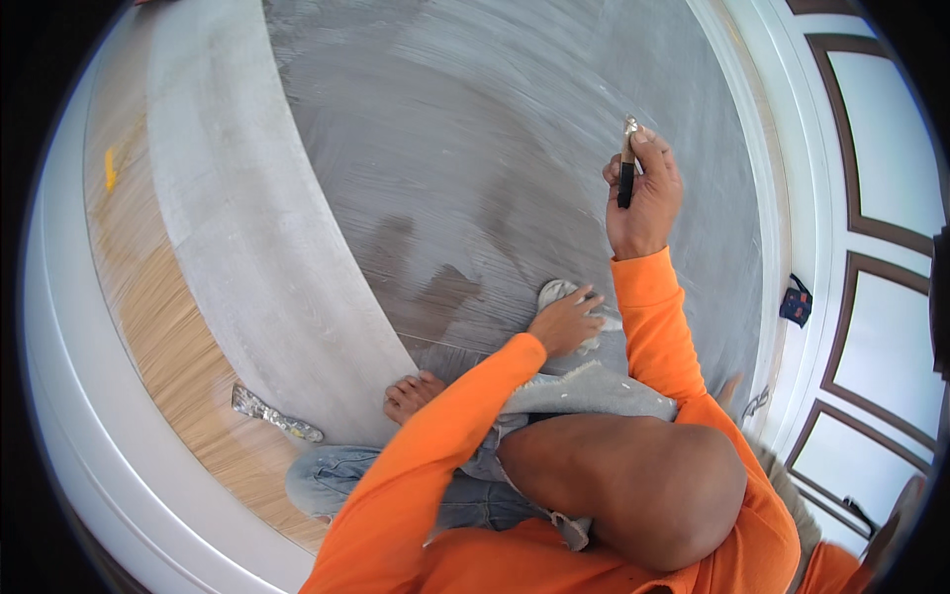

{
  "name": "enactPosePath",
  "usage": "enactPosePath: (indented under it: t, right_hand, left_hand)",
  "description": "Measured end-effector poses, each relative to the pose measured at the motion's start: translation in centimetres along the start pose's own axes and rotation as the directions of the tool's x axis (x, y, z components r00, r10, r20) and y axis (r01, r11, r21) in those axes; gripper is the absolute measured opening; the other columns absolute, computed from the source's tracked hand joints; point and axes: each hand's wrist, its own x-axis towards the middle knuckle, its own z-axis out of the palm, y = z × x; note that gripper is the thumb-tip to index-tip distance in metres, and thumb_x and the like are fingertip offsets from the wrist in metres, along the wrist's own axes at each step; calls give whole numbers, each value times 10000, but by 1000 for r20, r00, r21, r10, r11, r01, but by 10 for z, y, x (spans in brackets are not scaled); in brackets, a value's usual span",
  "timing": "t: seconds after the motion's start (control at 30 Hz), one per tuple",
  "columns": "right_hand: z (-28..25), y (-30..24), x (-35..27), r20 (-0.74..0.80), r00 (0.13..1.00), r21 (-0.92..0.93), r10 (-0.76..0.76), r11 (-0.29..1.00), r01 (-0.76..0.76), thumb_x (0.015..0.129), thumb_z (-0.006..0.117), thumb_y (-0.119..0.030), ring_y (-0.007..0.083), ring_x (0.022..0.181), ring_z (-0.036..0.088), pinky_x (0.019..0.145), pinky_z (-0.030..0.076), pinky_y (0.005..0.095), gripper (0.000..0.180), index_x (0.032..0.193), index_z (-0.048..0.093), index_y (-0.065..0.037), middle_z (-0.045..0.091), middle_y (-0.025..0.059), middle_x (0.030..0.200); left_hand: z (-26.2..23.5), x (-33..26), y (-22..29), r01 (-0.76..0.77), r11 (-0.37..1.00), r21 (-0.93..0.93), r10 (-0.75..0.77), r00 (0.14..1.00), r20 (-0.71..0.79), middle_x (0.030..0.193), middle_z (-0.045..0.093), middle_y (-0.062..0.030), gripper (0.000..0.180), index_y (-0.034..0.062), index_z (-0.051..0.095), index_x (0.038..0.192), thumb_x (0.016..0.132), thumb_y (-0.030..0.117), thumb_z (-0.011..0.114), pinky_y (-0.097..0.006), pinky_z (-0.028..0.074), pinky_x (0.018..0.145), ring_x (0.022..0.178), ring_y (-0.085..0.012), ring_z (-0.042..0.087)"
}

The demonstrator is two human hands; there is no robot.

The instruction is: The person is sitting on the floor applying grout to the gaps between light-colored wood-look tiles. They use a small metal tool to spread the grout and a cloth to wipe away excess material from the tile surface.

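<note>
My right hand (647,188) is raised over the grey-smeared floor. Its thumb and fingers pinch a slim tool (626,176) with a black lower end, a brownish middle and a shiny pale tip; its exact kind I cannot tell. Lower and to the left, my left hand (564,325) rests on a crumpled whitish rag (556,290), which bulges out around it. The fingers are bent over the rag, partly spread. Beneath both hands, the floor (445,148) carries streaky grey marks, with darker patches left of the rag. Orange sleeves cover both my arms.
A pale grey plank strip (257,218) runs along the left, beside wood-toned flooring (168,287). A stained scraper-like tool (277,413) lies there. My bare foot (412,396) and knee (633,480) are close. A small dark object (795,301) sits by the white panelled wall (881,129).
</note>
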Motion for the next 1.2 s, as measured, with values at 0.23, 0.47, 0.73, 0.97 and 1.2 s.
enactPosePath:
  t: [0.23,0.47,0.73,0.97,1.2]
  right_hand:
    - [-23,15,-3,-80,996,-3,49,999,-49,984,731,-138,114,658,549,617,477,305,135,1059,683,-36,634,13,810]
    - [-9,22,-4,-90,991,-62,101,992,-106,1009,736,-180,90,697,553,615,470,290,200,1136,694,-32,650,5,877]
    - [-39,75,15,-140,949,-25,282,957,-288,1018,735,-181,111,782,588,683,498,292,320,1281,699,-1,686,4,991]
    - [-31,114,19,127,977,-578,169,813,-65,994,728,-180,131,877,683,776,534,293,243,1156,781,-7,779,74,1058]
    - [-37,156,24,422,879,-828,-221,301,473,972,678,-150,395,943,682,823,549,483,170,1098,734,-50,706,179,1033]
  left_hand:
    - [-90,-47,-98,337,941,-28,-338,938,-78,1548,587,-91,575,199,596,1500,974,422,668,-562,213,1310,1505,-336,453]
    - [-200,-111,-276,915,286,286,-685,404,-607,1666,465,-50,632,235,487,1604,1022,443,619,-650,208,1270,1537,-401,392]
    - [-108,-63,-87,518,854,41,-493,833,-252,1557,567,-37,594,241,652,1433,864,337,792,-630,254,1285,1491,-384,447]
    - [-132,-183,-67,676,736,31,-639,708,-300,1518,612,-11,600,230,668,1427,841,271,790,-568,340,1199,1437,-298,503]
    - [-222,-339,-53,971,220,-91,-780,119,-615,1353,639,-123,462,81,637,1394,934,34,645,-476,412,1095,1250,-347,581]
